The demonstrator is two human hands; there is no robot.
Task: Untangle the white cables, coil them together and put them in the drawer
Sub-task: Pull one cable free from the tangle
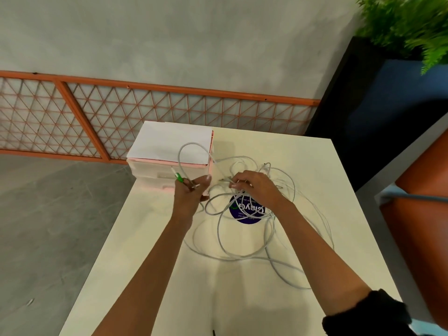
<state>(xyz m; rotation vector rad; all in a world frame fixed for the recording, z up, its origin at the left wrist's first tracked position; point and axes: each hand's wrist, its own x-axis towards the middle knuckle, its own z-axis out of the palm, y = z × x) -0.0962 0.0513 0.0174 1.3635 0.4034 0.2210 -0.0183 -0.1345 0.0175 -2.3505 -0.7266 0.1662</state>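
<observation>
A tangle of white cables (244,253) sprawls in loose loops over the middle of the cream table (315,166). My left hand (191,192) grips a cable end with a green connector (179,177), and a loop arcs up from it over the drawer unit. My right hand (254,187) pinches another strand near a plug, above the tangle. The small pink and white drawer unit (169,161) stands at the table's far left corner, just beyond my left hand. Its drawers look closed.
A round blue sticker (244,214) lies on the table under the cables. The table's left edge drops to a grey floor. An orange lattice fence (121,110) runs behind. A dark planter (378,112) with a green plant and an orange seat (419,214) stand to the right.
</observation>
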